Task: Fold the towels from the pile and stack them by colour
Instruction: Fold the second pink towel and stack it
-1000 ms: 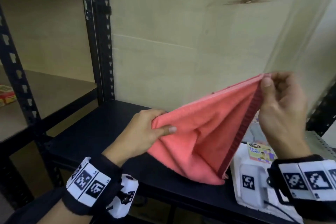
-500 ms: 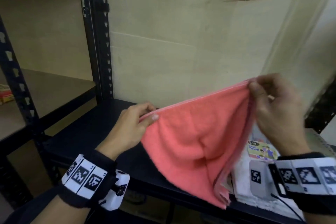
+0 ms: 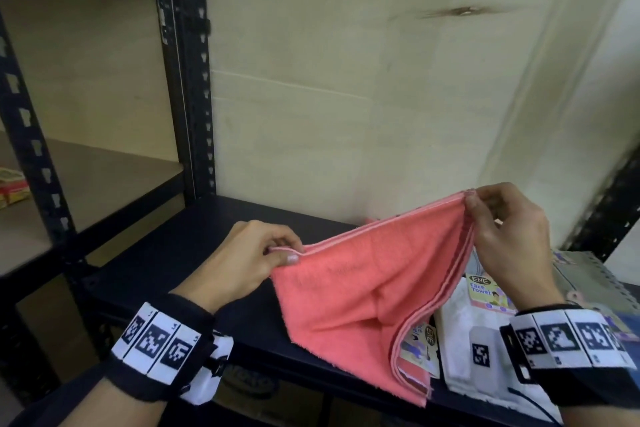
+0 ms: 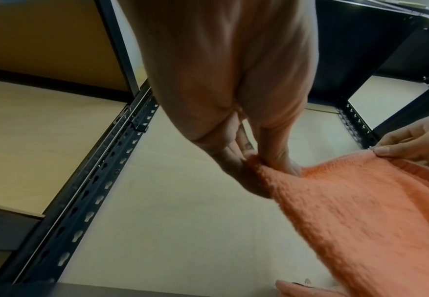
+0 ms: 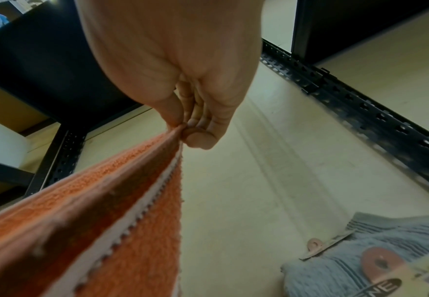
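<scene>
Since the earlier frames we see both hands lower and more level: the top hem, steeply slanted a second ago, now runs at a gentler slope, and the cloth hangs flatter with its lower corner reaching past the shelf's front lip.

Left to right. We note a black slotted steel upright [image 3: 188,80] at the left of the bay, then the black shelf board [image 3: 166,270] under the work. Our left hand [image 3: 242,260] pinches the left corner of the coral-pink terry face towel [image 3: 360,291], thumb on the near side pressed against curled fingers, hem between them. Our right hand [image 3: 512,239] pinches the opposite, higher corner the same way, thumb and forefinger closed on doubled edges. We judge the towel is already folded once and held by its two top corners in the air above the shelf so that gravity squares the layers before the next fold.

Beneath the right hand lies a white folded face towel with a printed card label [image 3: 460,322], and farther right a grey ribbed towel [image 3: 585,274], probably the unsorted pile.

View differences: the left wrist camera shows the left thumb [image 4: 282,158] buried in the pile of the cloth, hidden from the head view. The right wrist camera shows a darker woven border band and a pale stitched hem [image 5: 137,213] meeting at the pinch, confirming stacked layers, plus the grey towel's hang tab. Only the head view shows the sag in the middle.
</scene>
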